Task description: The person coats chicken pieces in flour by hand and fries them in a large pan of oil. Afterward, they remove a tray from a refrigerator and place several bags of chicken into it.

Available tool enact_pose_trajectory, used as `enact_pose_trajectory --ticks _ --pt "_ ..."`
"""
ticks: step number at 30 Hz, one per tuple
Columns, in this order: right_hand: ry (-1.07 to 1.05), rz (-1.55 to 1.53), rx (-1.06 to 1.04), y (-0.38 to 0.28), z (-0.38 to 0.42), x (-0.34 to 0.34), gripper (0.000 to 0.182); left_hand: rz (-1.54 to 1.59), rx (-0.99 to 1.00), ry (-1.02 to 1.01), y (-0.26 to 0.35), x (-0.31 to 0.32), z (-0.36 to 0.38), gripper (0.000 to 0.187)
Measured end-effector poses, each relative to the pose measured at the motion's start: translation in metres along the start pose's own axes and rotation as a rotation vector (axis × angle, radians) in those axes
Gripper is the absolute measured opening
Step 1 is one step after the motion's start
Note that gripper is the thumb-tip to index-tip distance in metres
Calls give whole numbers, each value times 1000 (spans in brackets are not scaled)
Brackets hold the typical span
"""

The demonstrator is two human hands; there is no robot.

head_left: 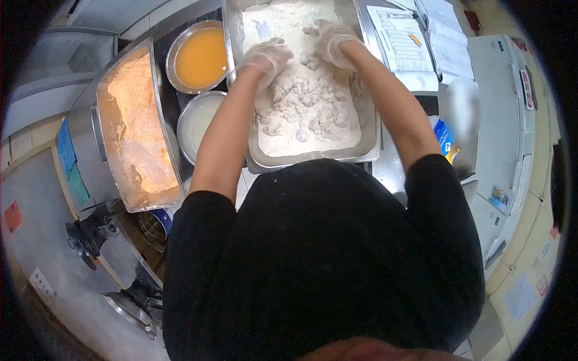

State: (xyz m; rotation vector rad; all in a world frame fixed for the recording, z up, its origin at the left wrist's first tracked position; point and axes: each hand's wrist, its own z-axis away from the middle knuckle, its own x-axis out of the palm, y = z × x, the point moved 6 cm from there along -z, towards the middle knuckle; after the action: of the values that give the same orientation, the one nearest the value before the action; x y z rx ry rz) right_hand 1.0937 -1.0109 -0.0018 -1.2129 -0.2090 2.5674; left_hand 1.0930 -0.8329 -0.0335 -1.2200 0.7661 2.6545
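Observation:
Both of my hands wear thin clear plastic gloves and work inside a deep metal tray (368, 144) of white flour (274, 141). My left hand (269, 58) is over the tray's left side, its loosely bent fingers touching the flour. Across from it, my right hand (336, 44) reaches in from the right, fingers apart and partly buried beside flour-coated lumps. Several more coated pieces (304, 90) lie heaped nearer my body; what is under the coating cannot be made out. A small round whitish lump (302, 135) rests at the front.
Left of the tray stand a metal bowl of orange liquid (201, 59), a bowl of pale cloudy liquid (201, 117) and a large pan of orange-tinted crumbs (135, 99) with a plastic bag (147, 162). On the right are a clipboard with papers (400, 51) and a blue packet (444, 137).

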Motion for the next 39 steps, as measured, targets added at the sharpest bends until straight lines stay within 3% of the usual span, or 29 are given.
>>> enact_pose_trajectory --ticks 1,2,4,5,6,8,9,10,11,12,14,15,16,18,19,20,22,23,26,27,30,31,32,33,34,35,36,37,39 --pt "-58 -214 -52 3 -12 9 41 740 -234 167 -24 9 -16 44" --pt "-48 -211 -52 8 -21 23 41 740 -225 174 -20 7 -14 44" --pt "214 275 -352 -7 -33 35 39 715 -262 7 -10 17 7 41" --pt "-98 64 -174 -6 -11 45 36 570 -256 -151 -3 25 21 45" --pt "-105 60 -173 -7 3 48 36 423 -245 -305 6 27 36 50" --pt "-240 792 -665 -19 41 85 62 170 -137 -362 21 33 76 68" --pt "-258 787 -671 -16 59 98 62 20 -6 -151 20 60 84 78" --pt "-290 413 -446 -6 72 104 77 -131 126 63 23 85 93 89" --pt "-308 43 -208 6 86 110 94 -345 115 -229 51 79 104 103" --pt "-317 42 -202 -4 102 118 94 -339 119 -236 59 88 104 103" --pt "-75 514 -103 -26 119 116 120 -245 -99 -150 54 100 103 87" --pt "-64 533 -95 -26 110 121 128 -426 6 -210 58 106 95 67" --pt "-63 530 -94 -23 101 124 128 -429 7 -211 53 120 85 67" --pt "-104 454 -95 -17 93 130 121 -170 -220 106 44 109 84 53" --pt "12 436 -129 -16 91 130 105 -90 -216 188 41 107 88 44" --pt "25 438 -129 -7 77 133 105 -94 -214 200 22 118 76 44" --pt "48 322 -173 13 35 135 61 31 -25 146 -17 159 44 36" --pt "57 264 -194 16 27 136 49 79 -134 224 14 97 75 30" --pt "-89 286 -130 10 36 99 45 -70 -2 223 12 86 68 24" --pt "-76 387 -213 1 46 88 35 -455 143 200 38 65 85 25" --pt "-35 255 -167 -7 65 57 37 -394 188 260 36 56 76 29" --pt "-36 256 -167 -9 71 49 37 -222 33 145 27 53 68 44" --pt "-158 131 -30 -2 79 46 51 -220 33 145 20 60 64 44" --pt "-279 5 108 6 87 50 67 -167 -70 159 2 73 61 57" --pt "-279 5 111 10 94 61 67 -116 -171 172 -13 87 58 75" --pt "-187 108 90 15 98 76 82 -115 -169 172 -15 103 61 75" --pt "-96 212 66 17 102 90 101 -204 -129 298 -11 114 73 90" --pt "-101 214 64 12 108 107 101 -293 -92 419 -5 120 82 107" --pt "-160 362 139 8 115 143 128 -163 -183 288 -7 136 67 108"
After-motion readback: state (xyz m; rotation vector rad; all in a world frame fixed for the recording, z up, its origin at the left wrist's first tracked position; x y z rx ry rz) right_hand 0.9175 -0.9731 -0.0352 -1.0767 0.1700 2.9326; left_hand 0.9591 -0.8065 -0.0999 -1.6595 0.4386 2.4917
